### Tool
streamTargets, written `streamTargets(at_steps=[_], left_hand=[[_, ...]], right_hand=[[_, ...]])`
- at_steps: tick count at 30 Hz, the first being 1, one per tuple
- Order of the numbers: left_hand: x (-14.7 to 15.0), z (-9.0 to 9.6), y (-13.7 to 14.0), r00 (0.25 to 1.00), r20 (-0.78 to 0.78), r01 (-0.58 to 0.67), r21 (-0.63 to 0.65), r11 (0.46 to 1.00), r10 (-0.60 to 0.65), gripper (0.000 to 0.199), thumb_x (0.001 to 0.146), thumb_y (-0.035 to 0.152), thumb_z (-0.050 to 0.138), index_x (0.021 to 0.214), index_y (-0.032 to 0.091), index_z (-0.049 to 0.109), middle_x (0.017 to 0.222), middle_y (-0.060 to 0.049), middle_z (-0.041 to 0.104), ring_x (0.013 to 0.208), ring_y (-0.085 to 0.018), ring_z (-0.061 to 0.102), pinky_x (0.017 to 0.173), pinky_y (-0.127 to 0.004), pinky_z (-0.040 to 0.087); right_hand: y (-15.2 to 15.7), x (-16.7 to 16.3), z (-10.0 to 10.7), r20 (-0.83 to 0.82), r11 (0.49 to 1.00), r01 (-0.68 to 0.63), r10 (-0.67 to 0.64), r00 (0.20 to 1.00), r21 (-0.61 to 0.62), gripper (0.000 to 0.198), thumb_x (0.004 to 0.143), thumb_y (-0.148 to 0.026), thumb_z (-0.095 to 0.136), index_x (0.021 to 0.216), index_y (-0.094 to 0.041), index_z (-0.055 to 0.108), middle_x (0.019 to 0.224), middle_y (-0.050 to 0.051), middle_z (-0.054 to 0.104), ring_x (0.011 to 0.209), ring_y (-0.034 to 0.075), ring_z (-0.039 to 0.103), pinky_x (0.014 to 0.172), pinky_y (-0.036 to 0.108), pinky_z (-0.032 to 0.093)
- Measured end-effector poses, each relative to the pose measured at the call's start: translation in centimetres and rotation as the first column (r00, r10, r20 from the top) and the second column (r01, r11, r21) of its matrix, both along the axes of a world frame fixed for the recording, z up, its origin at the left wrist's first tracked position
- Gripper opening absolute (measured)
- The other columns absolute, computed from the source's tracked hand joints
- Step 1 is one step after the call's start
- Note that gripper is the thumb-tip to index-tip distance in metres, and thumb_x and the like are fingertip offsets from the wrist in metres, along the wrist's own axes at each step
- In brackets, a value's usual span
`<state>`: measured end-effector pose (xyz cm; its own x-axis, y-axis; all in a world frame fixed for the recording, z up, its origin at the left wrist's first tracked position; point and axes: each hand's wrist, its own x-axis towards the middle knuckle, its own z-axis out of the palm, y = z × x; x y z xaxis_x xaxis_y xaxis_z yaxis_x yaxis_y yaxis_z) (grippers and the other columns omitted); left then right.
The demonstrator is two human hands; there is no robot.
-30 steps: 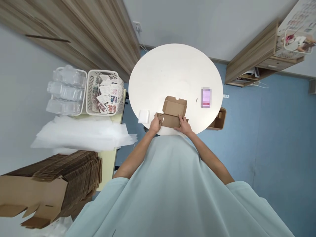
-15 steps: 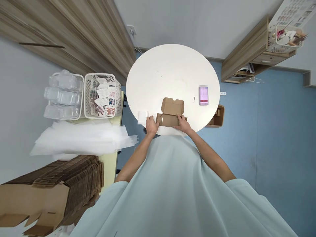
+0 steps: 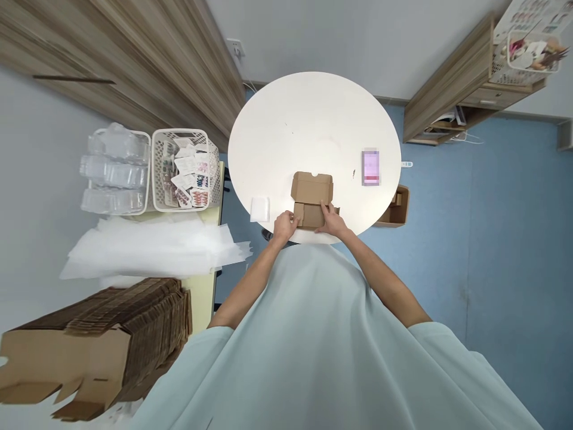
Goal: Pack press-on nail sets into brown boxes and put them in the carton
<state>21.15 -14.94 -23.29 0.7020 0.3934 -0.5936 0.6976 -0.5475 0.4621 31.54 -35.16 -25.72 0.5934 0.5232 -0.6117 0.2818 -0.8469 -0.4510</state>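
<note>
A small brown cardboard box (image 3: 312,190) lies on the white round table (image 3: 268,131) at its near edge, its lid spread open away from me. My left hand (image 3: 285,227) is closed on the box's left side, where the end flap is folded over inward. At the right side my right hand (image 3: 333,221) grips the box wall, fingers over the edge; a flap there still sticks outward. Left of the box lies a white wrapped packet (image 3: 260,209), apart from my left hand.
A phone-like pink and purple item (image 3: 370,167) lies at the table's right. On the left stand a basket of cards (image 3: 185,170), clear plastic trays (image 3: 117,170), white foam sheets (image 3: 152,248) and stacked flat cartons (image 3: 147,334). An open carton (image 3: 396,206) sits below right.
The left side flap of the box has folded inward, and my left hand has moved slightly right with it. My right hand stays at the right side.
</note>
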Motion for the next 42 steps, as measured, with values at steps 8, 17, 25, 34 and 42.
streamTargets(at_steps=[8, 17, 25, 34, 42], left_hand=[[0.6, -0.4, -0.3, 0.981, -0.168, 0.126, 0.143, 0.982, -0.101, 0.021, 0.102, 0.029, 0.059, 0.113, 0.017, 0.072, 0.116, -0.021, 0.076, 0.117, -0.037, 0.071, 0.096, -0.044, 0.056], [0.9, -0.2, -0.8, 0.975, -0.194, 0.137, 0.158, 0.978, -0.106, 0.026, 0.102, 0.025, 0.056, 0.118, 0.014, 0.074, 0.119, -0.024, 0.075, 0.117, -0.039, 0.071, 0.096, -0.047, 0.056], [1.1, 0.7, -0.9, 0.955, -0.247, 0.213, 0.180, 0.960, -0.165, 0.029, 0.105, 0.021, 0.048, 0.120, 0.016, 0.072, 0.120, -0.020, 0.076, 0.117, -0.034, 0.071, 0.093, -0.040, 0.056], [1.1, 0.5, -1.2, 0.957, -0.251, 0.196, 0.189, 0.962, -0.146, 0.031, 0.105, 0.020, 0.047, 0.124, 0.014, 0.071, 0.121, -0.022, 0.075, 0.117, -0.035, 0.072, 0.092, -0.040, 0.056], [1.0, 0.2, -1.1, 0.961, -0.242, 0.178, 0.190, 0.965, -0.130, 0.030, 0.104, 0.021, 0.049, 0.122, 0.015, 0.072, 0.119, -0.022, 0.076, 0.116, -0.035, 0.072, 0.092, -0.042, 0.056]], right_hand=[[0.3, 0.8, 1.1, -0.005, 1.000, -0.012, 0.012, 1.000, -0.001, 0.114, 0.089, -0.050, 0.088, 0.177, -0.029, 0.018, 0.173, 0.024, 0.030, 0.142, 0.043, 0.056, 0.107, 0.051, 0.057], [-1.9, -1.1, 2.2, 0.154, 0.985, 0.111, -0.131, 0.979, 0.131, 0.074, 0.104, -0.037, 0.064, 0.170, -0.023, 0.034, 0.169, 0.019, 0.041, 0.144, 0.035, 0.055, 0.107, 0.046, 0.056], [-5.3, -2.1, 1.5, 0.108, 0.900, 0.425, -0.415, 0.904, -0.100, 0.025, 0.110, -0.037, 0.052, 0.115, -0.020, 0.068, 0.116, 0.012, 0.077, 0.106, 0.027, 0.071, 0.086, 0.034, 0.051], [-2.0, -2.1, 2.8, 0.086, 0.948, 0.304, -0.312, 0.946, 0.092, 0.015, 0.108, -0.036, 0.059, 0.104, -0.023, 0.064, 0.108, 0.008, 0.079, 0.094, 0.023, 0.073, 0.082, 0.031, 0.048], [0.0, -0.9, 1.8, 0.134, 0.958, 0.272, -0.259, 0.957, -0.094, 0.016, 0.109, -0.026, 0.055, 0.102, -0.019, 0.067, 0.101, 0.013, 0.078, 0.095, 0.027, 0.072, 0.077, 0.032, 0.047]])
